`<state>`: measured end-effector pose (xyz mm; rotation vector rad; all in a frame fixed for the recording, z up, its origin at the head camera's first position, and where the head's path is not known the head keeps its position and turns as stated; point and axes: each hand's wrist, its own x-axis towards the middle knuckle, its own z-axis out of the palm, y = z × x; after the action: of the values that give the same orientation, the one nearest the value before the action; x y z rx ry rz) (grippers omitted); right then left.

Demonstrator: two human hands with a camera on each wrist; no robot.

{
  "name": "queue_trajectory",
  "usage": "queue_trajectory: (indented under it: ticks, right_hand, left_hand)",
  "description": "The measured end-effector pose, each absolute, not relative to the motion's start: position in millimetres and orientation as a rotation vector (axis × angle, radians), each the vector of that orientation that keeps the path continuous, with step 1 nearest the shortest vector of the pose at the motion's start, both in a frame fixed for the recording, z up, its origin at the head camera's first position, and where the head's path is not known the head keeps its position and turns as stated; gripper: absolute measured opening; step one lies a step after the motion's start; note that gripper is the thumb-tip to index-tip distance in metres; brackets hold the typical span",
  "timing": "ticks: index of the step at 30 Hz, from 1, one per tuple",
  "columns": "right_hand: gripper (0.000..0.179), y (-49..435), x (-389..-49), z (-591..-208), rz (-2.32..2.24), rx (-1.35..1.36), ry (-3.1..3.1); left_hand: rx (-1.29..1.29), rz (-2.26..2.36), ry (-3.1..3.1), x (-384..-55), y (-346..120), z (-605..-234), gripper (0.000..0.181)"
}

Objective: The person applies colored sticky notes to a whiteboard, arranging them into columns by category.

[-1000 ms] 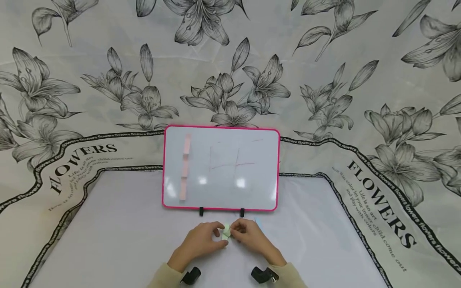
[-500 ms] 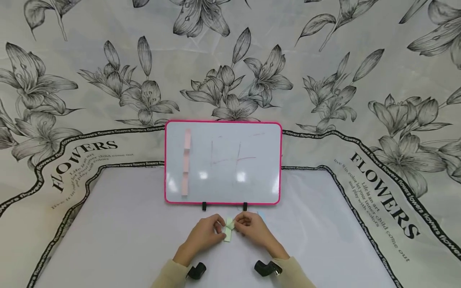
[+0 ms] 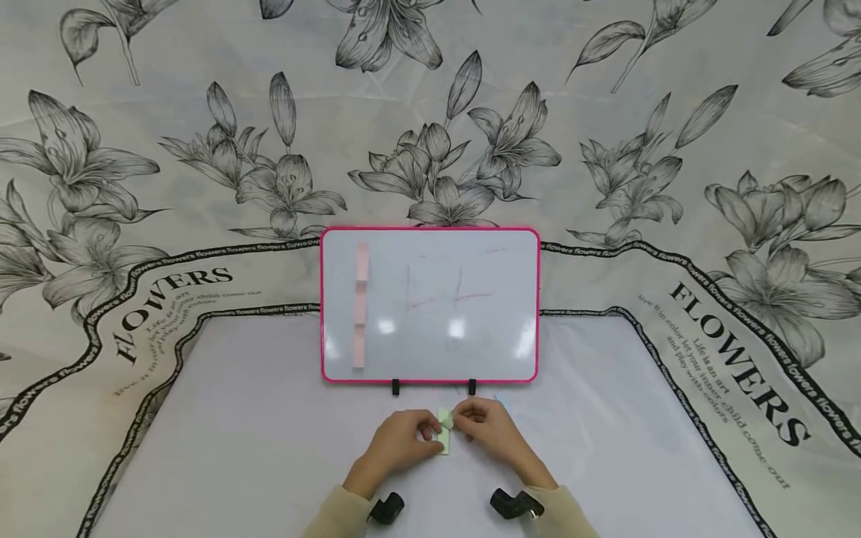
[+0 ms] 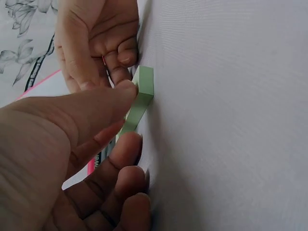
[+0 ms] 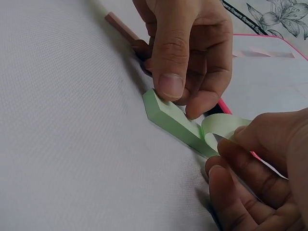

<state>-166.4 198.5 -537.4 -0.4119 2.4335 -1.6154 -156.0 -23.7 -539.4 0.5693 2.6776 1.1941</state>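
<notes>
the green note pad (image 5: pixel 175 122) lies in front of the whiteboard (image 3: pixel 420 351), between the hands. the left hand's (image 3: pixel 406 441) thumb and fingers hold it; the right hand (image 3: pixel 489 427) pinches its curled top sheet (image 5: pixel 222 124).

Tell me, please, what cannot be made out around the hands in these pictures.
Light-blue thing: head view, partly hidden by the bare right hand; shape unclear.
Pink, narrow block: right wrist view, one end hidden behind the bare left hand.
Pale green, rectangular paper pad: right wrist view, sheets too fine to count.
Beige left sleeve: head view, cut off by the bottom edge.
</notes>
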Motion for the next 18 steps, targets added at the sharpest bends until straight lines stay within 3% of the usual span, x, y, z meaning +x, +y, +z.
queue_trajectory:
  ticks: [18]
  right_hand:
    - [0.022,195.3,-169.3,-536.4,-1.623,-0.408,2.423]
  left_hand:
    - [0.544,1.191,2.697,-154.3,-23.6,-540.8,0.015]
